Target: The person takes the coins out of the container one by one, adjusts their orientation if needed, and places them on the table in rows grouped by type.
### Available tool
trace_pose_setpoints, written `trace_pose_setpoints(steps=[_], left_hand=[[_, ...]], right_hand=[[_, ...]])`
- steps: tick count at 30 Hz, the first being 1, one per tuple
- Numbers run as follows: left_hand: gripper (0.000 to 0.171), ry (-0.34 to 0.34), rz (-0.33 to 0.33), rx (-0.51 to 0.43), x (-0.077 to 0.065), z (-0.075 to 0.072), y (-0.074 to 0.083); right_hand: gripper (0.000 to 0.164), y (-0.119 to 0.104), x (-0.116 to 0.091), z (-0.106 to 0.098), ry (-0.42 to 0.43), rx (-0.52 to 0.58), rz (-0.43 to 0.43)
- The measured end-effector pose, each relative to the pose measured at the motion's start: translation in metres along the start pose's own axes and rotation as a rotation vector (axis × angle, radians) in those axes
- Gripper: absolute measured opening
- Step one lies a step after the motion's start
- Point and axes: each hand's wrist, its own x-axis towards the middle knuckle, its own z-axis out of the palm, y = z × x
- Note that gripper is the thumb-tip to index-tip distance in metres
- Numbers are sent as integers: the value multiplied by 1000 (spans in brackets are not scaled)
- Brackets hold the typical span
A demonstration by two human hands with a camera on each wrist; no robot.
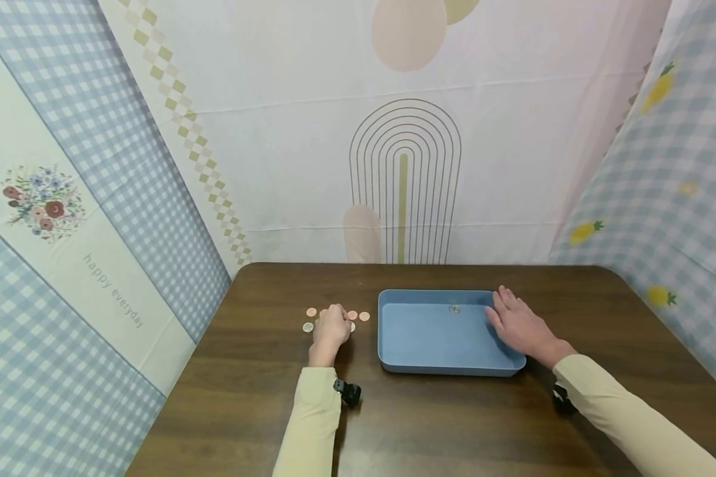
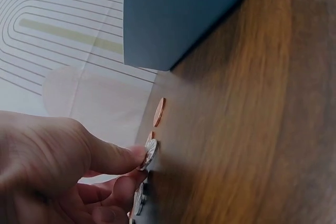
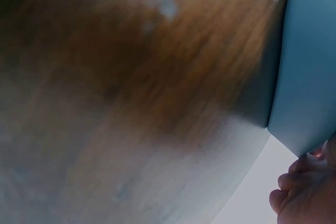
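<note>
My left hand (image 1: 332,329) is low over a group of coins on the table, left of a shallow blue tray (image 1: 453,368). In the left wrist view its thumb and finger pinch a silver coin (image 2: 151,151), tilted on edge. Around that hand lie copper coins (image 1: 364,317) and a silver coin (image 1: 307,327); the hand partly hides others. Inside the tray, toward the back, rests one silver coin (image 1: 455,309). With fingers extended, my right hand (image 1: 520,324) rests on the tray's right rim. The right wrist view shows only part of this hand beside the blue wall.
The brown wooden table (image 1: 441,424) carries the tray and coins. A patterned cloth (image 1: 298,165) hangs behind the table, with checked cloth (image 1: 680,218) at the right side. Small black cameras (image 1: 349,392) are strapped to both wrists.
</note>
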Motion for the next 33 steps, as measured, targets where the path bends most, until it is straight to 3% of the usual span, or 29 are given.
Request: trace_pose_setpoints(steps=[5, 14, 21, 33], left_hand=[[3, -7, -9, 5, -1, 0, 0], [5, 39, 15, -1, -1, 2, 1], [17, 82, 27, 5, 1, -2, 15], [16, 94, 96, -16, 3, -3, 41]], right_hand=[[70, 0, 0, 0, -1, 8, 3], [70, -2, -2, -1, 5, 6, 1], [68, -5, -4, -3, 3, -2, 2], [67, -4, -4, -2, 5, -2, 5]])
